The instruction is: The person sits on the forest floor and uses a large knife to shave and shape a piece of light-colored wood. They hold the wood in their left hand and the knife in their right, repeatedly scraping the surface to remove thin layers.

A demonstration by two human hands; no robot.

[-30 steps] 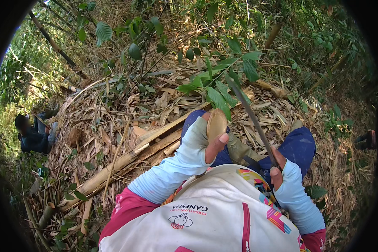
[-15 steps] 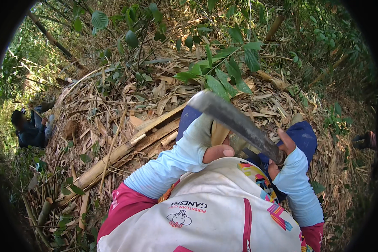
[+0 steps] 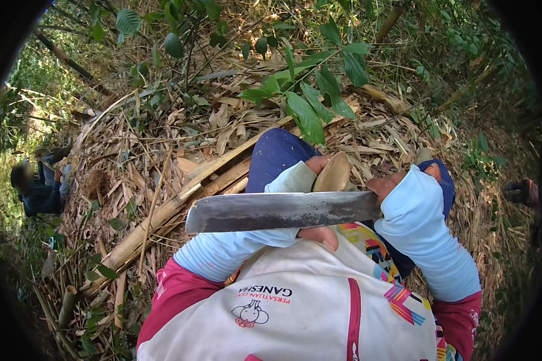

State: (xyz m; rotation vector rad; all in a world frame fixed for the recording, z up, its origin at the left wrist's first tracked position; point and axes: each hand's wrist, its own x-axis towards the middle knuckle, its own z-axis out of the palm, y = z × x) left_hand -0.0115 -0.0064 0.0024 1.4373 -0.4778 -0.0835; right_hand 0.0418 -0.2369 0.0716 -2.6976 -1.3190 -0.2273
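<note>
My left hand [image 3: 320,236] gripped the pale wooden piece [image 3: 333,174] over my lap, thumb nearest me, probably to steady it; blade hid its lower part. My right hand [image 3: 389,185] was closed on the machete [image 3: 280,212] at its handle end, presumably for control, blade level across my left forearm. Couldn't tell if blade touched wood. Ground: dry leaf litter [image 3: 223,131], split bamboo [image 3: 140,243] left of my knees, seated person [image 3: 42,188] far left, greenery around.

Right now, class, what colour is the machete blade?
Machete blade: mottled dark grey, clearest in head view.
</note>
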